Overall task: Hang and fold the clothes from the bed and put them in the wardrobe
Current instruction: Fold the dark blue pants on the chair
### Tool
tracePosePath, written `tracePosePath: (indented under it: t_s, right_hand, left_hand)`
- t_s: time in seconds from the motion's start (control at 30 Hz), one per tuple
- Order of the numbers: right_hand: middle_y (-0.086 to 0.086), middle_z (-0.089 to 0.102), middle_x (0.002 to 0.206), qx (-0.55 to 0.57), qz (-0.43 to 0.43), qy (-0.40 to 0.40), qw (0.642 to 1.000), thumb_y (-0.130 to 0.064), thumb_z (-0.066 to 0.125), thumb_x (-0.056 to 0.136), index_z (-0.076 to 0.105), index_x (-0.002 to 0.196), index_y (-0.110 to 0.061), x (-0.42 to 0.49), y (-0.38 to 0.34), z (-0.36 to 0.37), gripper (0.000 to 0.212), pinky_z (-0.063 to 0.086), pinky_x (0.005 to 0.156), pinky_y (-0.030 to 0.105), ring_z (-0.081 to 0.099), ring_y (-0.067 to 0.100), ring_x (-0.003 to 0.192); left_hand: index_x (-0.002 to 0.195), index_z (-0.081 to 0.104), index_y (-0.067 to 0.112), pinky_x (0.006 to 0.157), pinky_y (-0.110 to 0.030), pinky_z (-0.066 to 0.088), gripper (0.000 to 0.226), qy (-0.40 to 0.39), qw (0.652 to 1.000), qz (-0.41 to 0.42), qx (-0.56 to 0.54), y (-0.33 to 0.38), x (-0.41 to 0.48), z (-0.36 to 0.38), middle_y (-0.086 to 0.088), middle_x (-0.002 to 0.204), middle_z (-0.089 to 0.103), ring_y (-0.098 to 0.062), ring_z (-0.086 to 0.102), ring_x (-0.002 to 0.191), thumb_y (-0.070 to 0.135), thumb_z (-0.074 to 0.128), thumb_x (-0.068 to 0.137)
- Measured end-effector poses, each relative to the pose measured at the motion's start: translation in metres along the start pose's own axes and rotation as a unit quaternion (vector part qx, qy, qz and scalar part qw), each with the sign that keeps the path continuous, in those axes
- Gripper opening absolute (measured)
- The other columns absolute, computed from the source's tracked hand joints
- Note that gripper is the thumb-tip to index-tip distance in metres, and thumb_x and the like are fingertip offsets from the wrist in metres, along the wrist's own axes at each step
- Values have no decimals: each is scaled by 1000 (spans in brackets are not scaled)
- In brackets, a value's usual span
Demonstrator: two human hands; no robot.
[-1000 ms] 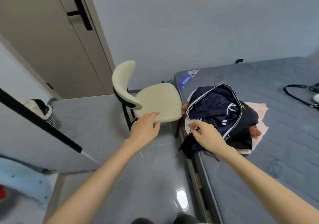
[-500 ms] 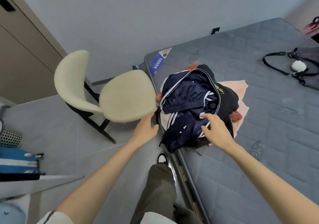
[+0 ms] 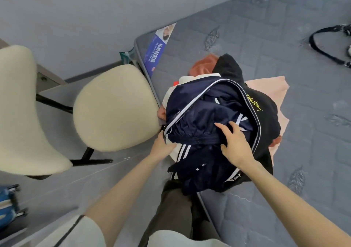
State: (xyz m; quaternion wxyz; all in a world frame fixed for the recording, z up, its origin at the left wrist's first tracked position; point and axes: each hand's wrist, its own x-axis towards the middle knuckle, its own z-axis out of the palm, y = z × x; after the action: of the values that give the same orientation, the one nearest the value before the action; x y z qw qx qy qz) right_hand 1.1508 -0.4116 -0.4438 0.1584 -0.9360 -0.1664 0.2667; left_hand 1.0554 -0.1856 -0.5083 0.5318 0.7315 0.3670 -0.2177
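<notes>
Both hands on the heap, nothing sorted yet

The clothes lie bunched on the near edge of the bed [image 3: 284, 37], just off centre toward 3 o'clock. A navy striped jacket [image 3: 205, 113] is on top, with a black garment [image 3: 266, 117] at its 2 o'clock, a peach cloth [image 3: 266, 85] under that and an orange piece [image 3: 204, 64] at 12 o'clock. The right hand [image 3: 236, 146] rests flat on the jacket with its fingers [image 3: 222, 128] spread. The left hand [image 3: 162, 147] meets the jacket's edge at 9 o'clock; its fingers are hidden by the fabric, so I cannot tell how they lie. A cream chair [image 3: 115, 108] stands at 9 o'clock and a black strap [image 3: 322, 52] lies at 2 o'clock. No hanger, folded item or wardrobe shows, so I judge the work barely begun: the first garment is only being picked, and the whole pile remains.
</notes>
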Motion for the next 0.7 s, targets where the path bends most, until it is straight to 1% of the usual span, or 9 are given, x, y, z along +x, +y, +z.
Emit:
tracePosePath:
  t_s: [0.07, 0.13, 0.17, 0.3, 0.37, 0.43, 0.5, 0.57, 0.7]
  right_hand:
    - [8, 15, 155, -19, 7, 3, 1000, 2, 62, 82, 33, 144, -35, 11, 2, 5, 78, 52, 80, 33, 33, 32, 132]
    - [7, 16, 152, -23, 6, 12, 1000, 7, 62, 79, 35, 142, -35, 18, 5, 9, 81, 52, 76, 31, 33, 33, 130]
    - [7, 16, 152, -22, 4, 13, 1000, 9, 62, 78, 36, 141, -35, 20, 7, 9, 81, 53, 78, 32, 33, 33, 130]
    - [7, 19, 149, -4, -13, 11, 1000, 9, 58, 80, 40, 140, -30, 23, 12, 10, 74, 48, 90, 32, 34, 31, 129]
    - [9, 27, 143, 6, -31, 16, 999, 6, 56, 82, 45, 139, -24, 20, 13, 9, 65, 46, 95, 31, 39, 29, 126]
    - [7, 36, 134, 19, -43, 30, 998, 0, 56, 86, 50, 135, -19, 15, 11, 7, 53, 44, 91, 28, 48, 26, 113]
    - [3, 43, 127, 34, -46, 53, 997, -9, 56, 91, 53, 131, -20, 8, 6, 2, 42, 44, 79, 26, 56, 21, 94]
    - [-2, 50, 121, 26, -52, 80, 995, -19, 56, 93, 54, 126, -24, 3, -2, -4, 33, 44, 68, 28, 55, 14, 80]
    - [-17, 57, 97, 75, -75, 149, 983, -36, 57, 93, 50, 109, -32, -12, -28, -22, 19, 37, 59, 18, 54, 0, 74]
  left_hand:
    - [148, 24, 15, 104, -25, 33, 80, -7, 1000, 1, -23, -1, 19, 6, 1, 146, 42, -10, 41, 126, 14, 70, 83]
    - [149, 23, 12, 111, -33, 34, 84, 1, 998, -14, -63, -3, 35, 12, 0, 145, 42, -15, 42, 132, 11, 73, 82]
    - [147, 25, 10, 110, -32, 35, 80, 10, 995, -31, -92, -4, 42, 14, -1, 143, 45, -16, 44, 130, 10, 72, 82]
    - [128, 48, 7, 82, -23, 42, 39, 38, 987, -97, -123, -7, 54, 14, -7, 127, 59, -15, 55, 103, 15, 61, 92]
    - [125, 54, 7, 69, -13, 43, 31, 50, 985, -96, -133, -8, 51, 8, -5, 118, 63, -14, 59, 97, 15, 57, 95]
    - [122, 57, 11, 58, -6, 41, 26, 63, 982, -89, -156, -6, 41, -3, 4, 105, 63, -8, 58, 87, 17, 53, 98]
    - [119, 56, 17, 72, -13, 43, 21, 78, 980, -71, -167, -3, 27, -15, 7, 104, 62, -10, 57, 94, 22, 51, 99]
    - [118, 49, 16, 82, -23, 42, 22, 109, 975, -55, -185, 2, 10, -30, -5, 119, 61, -14, 55, 100, 25, 53, 98]
    - [131, 34, 29, 91, -22, 47, 38, 138, 959, 46, -241, 19, -40, -64, -2, 129, 52, -16, 58, 108, 18, 50, 99]
